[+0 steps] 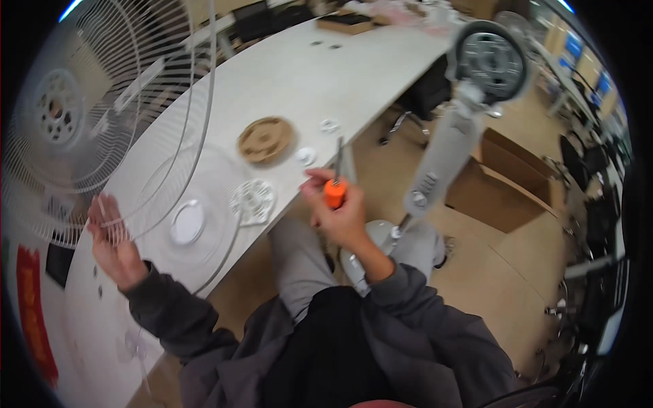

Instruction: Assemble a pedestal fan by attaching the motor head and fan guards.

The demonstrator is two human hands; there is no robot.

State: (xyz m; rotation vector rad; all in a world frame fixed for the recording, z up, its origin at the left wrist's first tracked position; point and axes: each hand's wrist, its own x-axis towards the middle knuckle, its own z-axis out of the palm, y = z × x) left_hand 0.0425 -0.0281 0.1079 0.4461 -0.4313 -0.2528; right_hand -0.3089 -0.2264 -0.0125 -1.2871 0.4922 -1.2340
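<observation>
A screwdriver (334,192) with an orange handle is gripped in my right hand (342,216), its shaft pointing away from me. At the left, my left hand (117,246) holds the lower edge of a white fan grille (160,129), which is tilted up; its wires partly cover the fingers. A clear round fan part (219,248) with a white centre lies on the table near that hand. Beside it is a white plastic piece with holes (256,201). To my right rises a white fan stand (439,160) with a round grey head (491,60), its base between my legs.
The white table (272,81) curves away to the far right. On it sit a brown moulded disc (266,140), a small white cap (306,157) and another small white part (330,126). An open cardboard box (500,183) stands on the floor, with black chairs (422,95) around.
</observation>
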